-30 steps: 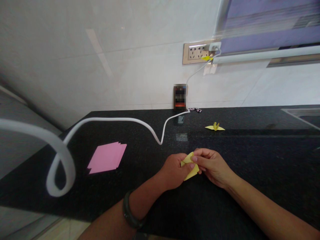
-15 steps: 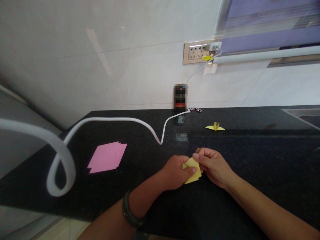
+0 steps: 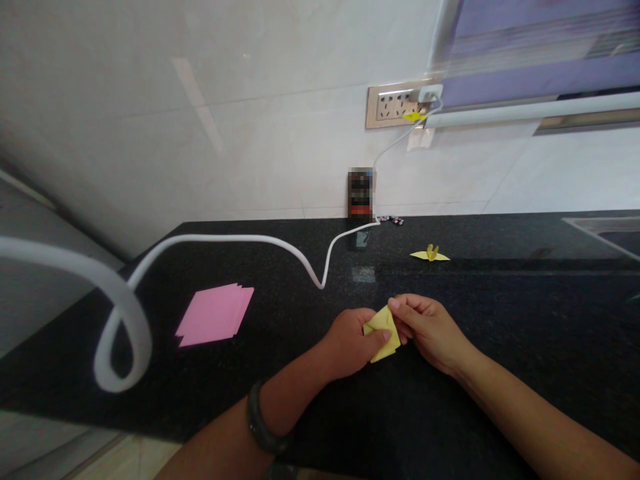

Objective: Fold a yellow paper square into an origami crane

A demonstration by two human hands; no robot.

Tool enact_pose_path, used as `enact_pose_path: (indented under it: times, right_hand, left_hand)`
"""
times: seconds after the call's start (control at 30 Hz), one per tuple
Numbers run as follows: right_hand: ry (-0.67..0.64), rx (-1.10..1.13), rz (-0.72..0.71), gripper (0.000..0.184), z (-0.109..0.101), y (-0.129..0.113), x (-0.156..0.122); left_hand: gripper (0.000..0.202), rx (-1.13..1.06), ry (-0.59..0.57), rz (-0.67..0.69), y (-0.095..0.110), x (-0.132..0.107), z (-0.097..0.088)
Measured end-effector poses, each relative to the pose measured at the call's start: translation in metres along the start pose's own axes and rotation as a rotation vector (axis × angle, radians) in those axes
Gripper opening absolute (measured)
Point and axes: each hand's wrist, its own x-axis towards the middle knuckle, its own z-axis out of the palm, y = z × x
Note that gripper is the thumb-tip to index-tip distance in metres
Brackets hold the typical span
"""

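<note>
A small folded sheet of yellow paper [image 3: 384, 323] is held between my two hands over the dark counter. My left hand [image 3: 354, 341] is closed on its left side, with the thumb lying flat across the front. At the paper's top right corner, my right hand [image 3: 431, 333] pinches the edge between thumb and forefinger. The other right fingers curl behind, partly hidden. Beyond my hands lies a yellow folded paper crane [image 3: 430, 254] with its wings spread.
A stack of pink paper [image 3: 216, 316] lies on the black counter [image 3: 280, 427] at left. A thick white cable [image 3: 250, 238] loops across it. A phone-like device [image 3: 361, 195] leans on the wall below a socket panel [image 3: 390, 105]. A sink edge [image 3: 600, 230] shows at right.
The yellow paper has tilted slightly and shifted a little up and left in my hands. My right fingertips have moved slightly upward at its top corner. Everything else stays put.
</note>
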Motion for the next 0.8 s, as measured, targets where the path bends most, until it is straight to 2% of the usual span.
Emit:
enact_pose_path:
  times: [0.07,0.13,0.3,0.43,0.8]
  right_hand:
    - [0.031,-0.013,-0.024,0.031,-0.0004,-0.0001,0.0008]
    - [0.028,-0.052,-0.026,0.027,-0.0015,-0.0005,0.0014]
    - [-0.076,-0.173,-0.016,0.020,-0.0029,-0.0017,0.0009]
    - [-0.113,-0.242,-0.027,0.018,-0.0015,-0.0023,0.0004]
    - [-0.050,-0.350,-0.111,0.020,-0.0028,0.0012,-0.0008]
  left_hand:
    - [0.021,-0.032,0.045,-0.003,-0.0003,0.0007,0.0004]
    - [0.022,-0.068,0.110,-0.004,-0.0010,0.0016,0.0006]
    - [0.029,-0.186,0.229,-0.022,-0.0031,0.0044,0.0014]
    - [0.035,-0.301,0.210,-0.015,-0.0024,0.0059,0.0023]
    - [0.037,-0.436,0.182,-0.021,0.0037,0.0042,0.0015]
